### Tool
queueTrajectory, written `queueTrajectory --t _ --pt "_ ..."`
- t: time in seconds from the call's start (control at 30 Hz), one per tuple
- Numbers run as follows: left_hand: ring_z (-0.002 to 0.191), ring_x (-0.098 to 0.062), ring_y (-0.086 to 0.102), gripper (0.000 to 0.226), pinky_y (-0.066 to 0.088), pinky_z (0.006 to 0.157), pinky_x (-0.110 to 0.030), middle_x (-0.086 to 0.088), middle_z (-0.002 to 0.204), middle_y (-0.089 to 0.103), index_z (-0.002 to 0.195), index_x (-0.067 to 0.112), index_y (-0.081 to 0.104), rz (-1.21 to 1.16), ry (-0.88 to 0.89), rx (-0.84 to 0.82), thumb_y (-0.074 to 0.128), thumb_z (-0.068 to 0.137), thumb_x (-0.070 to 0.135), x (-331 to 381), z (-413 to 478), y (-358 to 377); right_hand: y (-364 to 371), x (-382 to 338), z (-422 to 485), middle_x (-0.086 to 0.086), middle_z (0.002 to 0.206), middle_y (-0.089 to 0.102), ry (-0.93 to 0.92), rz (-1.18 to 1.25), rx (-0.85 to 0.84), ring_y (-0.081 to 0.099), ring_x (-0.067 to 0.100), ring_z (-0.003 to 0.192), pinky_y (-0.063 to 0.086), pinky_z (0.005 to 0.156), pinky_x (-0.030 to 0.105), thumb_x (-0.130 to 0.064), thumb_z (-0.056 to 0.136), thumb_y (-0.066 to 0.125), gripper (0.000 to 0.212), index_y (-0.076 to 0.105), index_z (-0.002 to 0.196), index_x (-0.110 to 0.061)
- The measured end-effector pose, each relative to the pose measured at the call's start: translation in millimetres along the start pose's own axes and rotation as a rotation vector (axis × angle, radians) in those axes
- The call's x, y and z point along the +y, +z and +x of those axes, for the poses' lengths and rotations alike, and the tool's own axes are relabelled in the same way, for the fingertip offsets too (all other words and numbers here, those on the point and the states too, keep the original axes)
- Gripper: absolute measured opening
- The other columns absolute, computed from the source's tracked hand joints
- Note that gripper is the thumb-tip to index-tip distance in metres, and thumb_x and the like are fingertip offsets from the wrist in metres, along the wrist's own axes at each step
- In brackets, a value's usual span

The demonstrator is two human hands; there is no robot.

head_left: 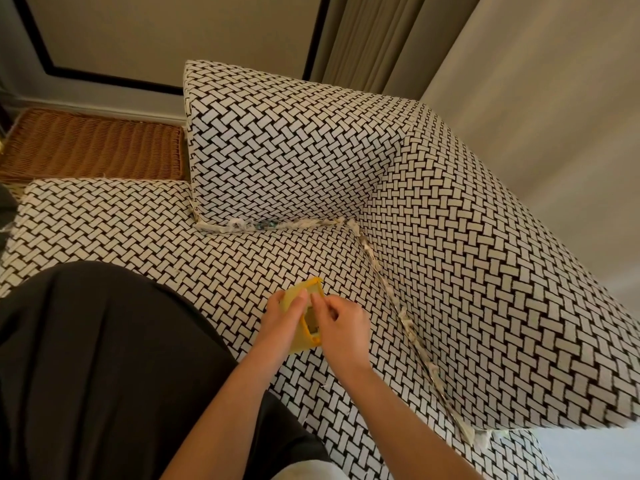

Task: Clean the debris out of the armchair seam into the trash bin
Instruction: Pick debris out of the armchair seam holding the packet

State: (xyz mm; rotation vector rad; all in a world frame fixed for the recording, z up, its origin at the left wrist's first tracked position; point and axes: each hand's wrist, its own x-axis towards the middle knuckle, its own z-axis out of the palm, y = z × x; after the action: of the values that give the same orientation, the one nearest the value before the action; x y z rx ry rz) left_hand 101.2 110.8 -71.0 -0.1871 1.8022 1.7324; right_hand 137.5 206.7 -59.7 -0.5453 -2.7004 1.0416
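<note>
A small yellow trash bin (302, 341) sits tipped on the black-and-white woven armchair seat (180, 233). My left hand (278, 315) grips the bin's side, thumb on its rim. My right hand (341, 327) hovers at the bin's opening with fingertips pinched together; whatever they pinch is too small to make out. White paper debris (242, 226) with a dark greenish scrap lies packed in the seam under the backrest (287, 143). More white debris (403, 311) runs down the seam along the right armrest (485, 271).
A brown wicker surface (90, 147) lies behind the chair at the left, next to the wall. Beige curtains (374, 39) hang behind the backrest. My dark clothing (104, 368) covers the lower left of the seat.
</note>
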Motion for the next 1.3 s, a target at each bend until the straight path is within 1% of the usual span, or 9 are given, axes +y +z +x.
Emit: queueTrajectory --t 0.13,0.2,0.33,0.4,0.5,0.63,0.93,1.1,1.3 --pt "0.112 -0.022 0.042 0.059 0.036 0.083 -0.035 -0.007 0.134 0.039 0.14 0.027 0.023 0.0 -0.016 -0.003 0.037 0.09 0.055 1 1 0 -9 4 1 -0.009 0.052 0.046 0.065 0.165 0.074 0.035 0.003 0.045 0.032 0.045 0.017 -0.028 0.095 0.048 0.029 0.056 0.068 -0.019" --pt "0.112 -0.024 0.042 0.06 0.037 0.086 -0.037 -0.007 0.133 0.039 0.14 0.027 0.022 0.0 -0.031 -0.009 0.036 0.09 0.056 0 1 0 -16 14 7 -0.008 0.055 0.047 0.11 0.165 0.138 0.036 0.002 0.047 0.033 0.046 0.017 -0.026 0.095 0.049 0.023 0.057 0.075 -0.02" --pt "0.107 -0.022 0.041 0.056 0.036 0.082 -0.037 -0.006 0.127 0.041 0.137 0.027 0.026 0.006 -0.033 -0.023 0.034 0.09 0.055 1 -1 -1 -37 51 26 -0.009 0.053 0.047 0.196 -0.11 0.176 0.035 0.004 0.043 0.029 0.043 0.017 -0.025 0.094 0.052 0.012 0.06 0.086 -0.022" --pt "0.106 -0.021 0.04 0.055 0.034 0.08 -0.036 -0.005 0.126 0.041 0.137 0.027 0.026 0.009 -0.03 -0.024 0.034 0.09 0.055 2 -2 -1 -49 72 33 -0.008 0.057 0.054 0.25 -0.277 0.169 0.039 0.006 0.042 0.029 0.039 0.017 -0.026 0.094 0.052 0.01 0.061 0.091 -0.022" --pt "0.104 -0.019 0.038 0.053 0.033 0.079 -0.034 -0.002 0.12 0.039 0.137 0.026 0.025 0.017 -0.026 -0.025 0.033 0.092 0.052 4 -4 0 -59 96 41 -0.002 0.073 0.064 0.317 -0.459 0.168 0.054 0.013 0.054 0.038 0.045 0.02 -0.03 0.092 0.054 0.014 0.062 0.095 -0.019" --pt "0.102 -0.019 0.038 0.052 0.033 0.078 -0.034 -0.002 0.116 0.038 0.137 0.024 0.026 0.022 -0.03 -0.018 0.033 0.093 0.05 6 -6 0 -58 109 47 -0.001 0.078 0.064 0.359 -0.641 0.106 0.057 0.014 0.064 0.04 0.051 0.021 -0.031 0.091 0.055 0.018 0.064 0.099 -0.017" --pt "0.101 -0.019 0.038 0.051 0.033 0.076 -0.032 -0.001 0.116 0.037 0.137 0.025 0.025 0.019 -0.044 -0.017 0.033 0.093 0.05 6 -6 1 -50 110 62 0.001 0.08 0.064 0.458 -0.751 0.059 0.058 0.016 0.069 0.046 0.057 0.025 -0.029 0.093 0.053 0.022 0.067 0.099 -0.014" --pt "0.101 -0.019 0.039 0.051 0.031 0.059 -0.025 -0.007 0.128 0.039 0.137 0.024 0.026 0.018 -0.047 -0.026 0.033 0.093 0.049 7 -8 0 -47 102 65 0.003 0.089 0.065 0.471 -0.804 0.057 0.051 0.016 0.07 0.042 0.057 0.027 -0.019 0.092 0.055 0.015 0.064 0.101 -0.011" --pt "0.103 -0.02 0.039 0.054 0.034 0.073 -0.033 -0.007 0.134 0.038 0.139 0.026 0.023 0.039 -0.054 -0.021 0.034 0.093 0.052 4 -7 -2 -47 107 57 0.0 0.076 0.064 0.337 -0.787 0.13 0.054 0.014 0.063 0.042 0.052 0.023 -0.024 0.095 0.049 0.02 0.066 0.097 -0.014"
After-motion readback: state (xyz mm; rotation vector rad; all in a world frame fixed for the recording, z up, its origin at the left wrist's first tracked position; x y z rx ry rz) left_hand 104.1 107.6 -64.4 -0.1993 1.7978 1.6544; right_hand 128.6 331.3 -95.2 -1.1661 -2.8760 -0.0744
